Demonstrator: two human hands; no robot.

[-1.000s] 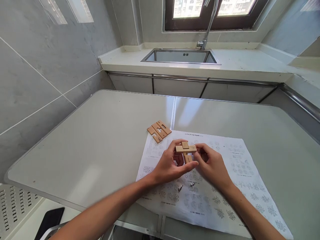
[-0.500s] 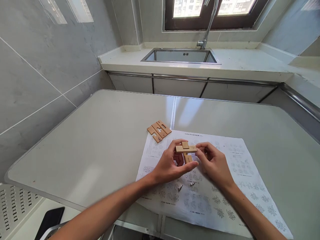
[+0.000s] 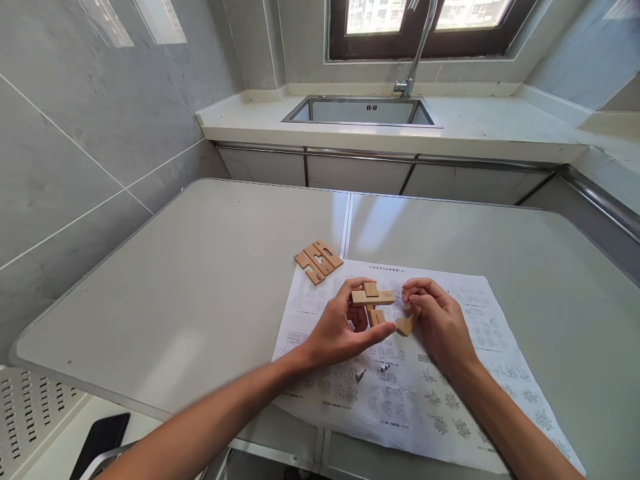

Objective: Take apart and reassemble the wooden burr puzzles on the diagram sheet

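Observation:
My left hand is closed around several interlocked wooden puzzle pieces, raised over a printed sheet. One flat bar lies crosswise on top, with blocks above and below it. Just to the right, my right hand is closed on a separate wooden puzzle piece, which pokes out below its curled fingers, close to my left thumb tip. Part of this piece is hidden by the hand. Several flat wooden pieces with cutouts and numbers lie side by side at the sheet's upper left corner.
The printed sheet with rows of diagrams covers the near right part of the pale table. Two small dark-and-white scraps lie on it. A black phone is at lower left. Beyond the table stands a counter with a sink.
My right hand has moved slightly right, away from the pieces in my left hand. A separate wooden piece now shows under its fingers. My left hand stays put.

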